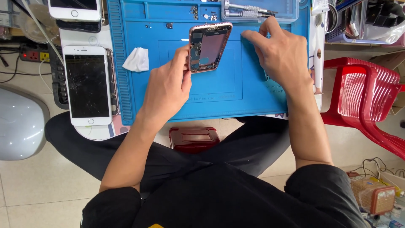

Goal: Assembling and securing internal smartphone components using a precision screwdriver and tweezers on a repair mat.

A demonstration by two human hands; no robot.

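A blue work mat (236,95) covers the bench, with a red plastic chair (367,97) off its right edge. Beside the mat's left edge lies 1 white phone with a cracked screen (87,85). Over the mat's centre, the left hand (166,86) pinches an opened phone chassis (209,47), tilted, by its lower left edge. The right hand (280,52) rests spread on the mat's upper right, fingertips down. A white wipe (137,59) sits on the mat's left part.

Pale tiled floor (38,185), red plastic chair (367,97)
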